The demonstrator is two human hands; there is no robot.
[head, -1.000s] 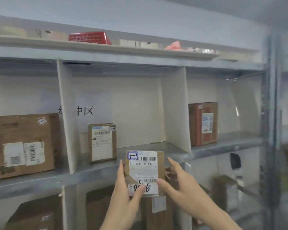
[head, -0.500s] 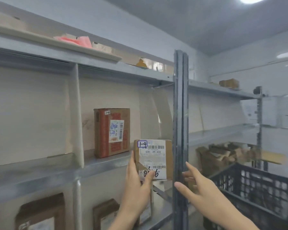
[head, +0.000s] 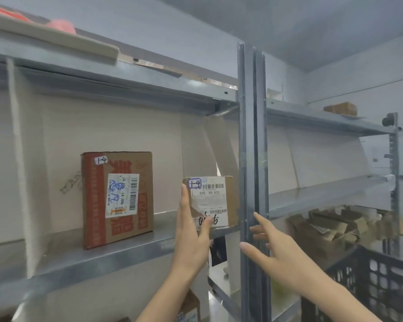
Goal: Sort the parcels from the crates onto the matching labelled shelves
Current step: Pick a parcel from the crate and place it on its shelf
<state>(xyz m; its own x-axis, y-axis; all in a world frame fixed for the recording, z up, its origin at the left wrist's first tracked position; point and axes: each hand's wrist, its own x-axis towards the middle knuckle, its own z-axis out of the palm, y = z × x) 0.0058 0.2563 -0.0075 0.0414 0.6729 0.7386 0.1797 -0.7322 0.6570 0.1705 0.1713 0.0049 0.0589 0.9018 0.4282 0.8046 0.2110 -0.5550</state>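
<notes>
Grey metal shelving (head: 126, 249) is faced. At five o'clock the right hand (head: 272, 252) is spread open, nothing held. The small parcel (head: 213, 201), at the shelving's front edge, is gripped by the left hand (head: 191, 238), thumb across its front. Light, stiff cardboard is judged, best taken by the sides. At nine o'clock a bigger box (head: 118, 198) is stood.

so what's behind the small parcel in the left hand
A pale cardboard divider rises behind the small parcel the left hand holds; anything directly behind it is covered.
</notes>
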